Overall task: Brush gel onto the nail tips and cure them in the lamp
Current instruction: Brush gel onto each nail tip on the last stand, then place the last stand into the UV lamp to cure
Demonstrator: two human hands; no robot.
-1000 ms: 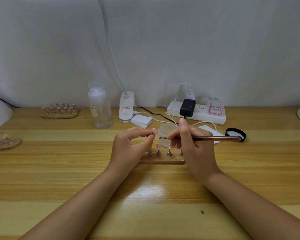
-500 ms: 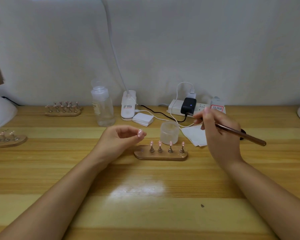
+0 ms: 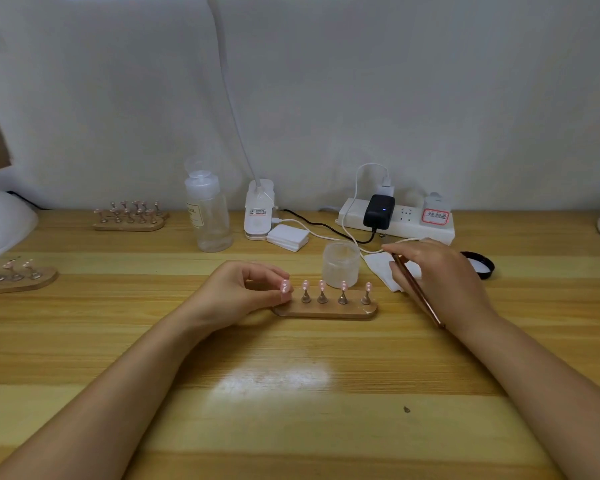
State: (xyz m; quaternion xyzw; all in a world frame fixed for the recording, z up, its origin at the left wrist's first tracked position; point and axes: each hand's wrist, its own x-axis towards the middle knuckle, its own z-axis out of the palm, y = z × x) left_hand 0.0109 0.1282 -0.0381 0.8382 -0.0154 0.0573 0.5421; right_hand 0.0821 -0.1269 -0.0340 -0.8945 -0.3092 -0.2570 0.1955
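At centre frame on the tabletop [image 3: 291, 427], a wooden stand [image 3: 326, 310] bearing four pink nail tips [image 3: 322, 285] is seen, a fifth nail tip [image 3: 284, 286] being pinched at its left end by the left hand [image 3: 238, 294], while a brush [image 3: 418, 291] is gripped by the right hand [image 3: 442, 275] beside a frosted jar [image 3: 341, 264].

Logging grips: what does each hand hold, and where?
Left hand pinches a nail tip on its stand; right hand grips the brush mid-handle.
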